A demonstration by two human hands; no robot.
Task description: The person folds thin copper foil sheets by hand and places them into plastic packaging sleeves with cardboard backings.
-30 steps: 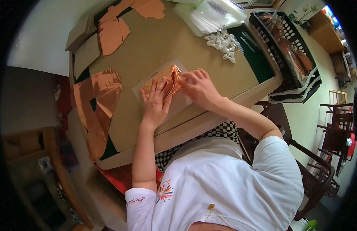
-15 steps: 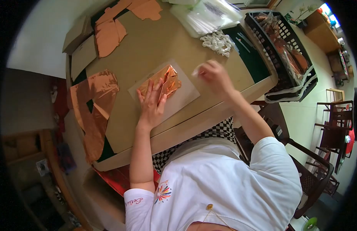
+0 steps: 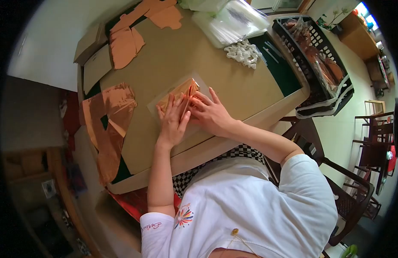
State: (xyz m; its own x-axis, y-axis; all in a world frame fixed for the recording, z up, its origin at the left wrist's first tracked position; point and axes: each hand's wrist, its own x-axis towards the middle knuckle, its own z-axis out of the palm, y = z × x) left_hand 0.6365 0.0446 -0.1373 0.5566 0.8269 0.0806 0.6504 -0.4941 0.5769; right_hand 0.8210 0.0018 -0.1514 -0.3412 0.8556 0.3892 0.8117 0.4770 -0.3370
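Observation:
A folded piece of shiny copper-coloured foil (image 3: pixel 180 91) lies on a clear plastic sheet (image 3: pixel 199 81) near the table's front edge. My left hand (image 3: pixel 173 118) rests flat on the foil's near left part with its fingers spread. On the foil's right side is my right hand (image 3: pixel 211 114), fingers apart, its fingertips touching the foil close to my left hand. Whether anything small is under the right fingertips is hidden.
Larger copper foil (image 3: pixel 108 129) lies at the table's left, more foil (image 3: pixel 126 47) at the back left by cardboard boxes (image 3: pixel 97 69). Plastic bags (image 3: pixel 229 23), white cord bundles (image 3: pixel 243 53) and a black crate (image 3: pixel 310 64) are at the back right. A dark chair (image 3: pixel 349 193) stands right.
My right hand has come left and down from above the table's right side onto the foil. The small whitish thing at its fingertips no longer shows. My left hand stays on the foil.

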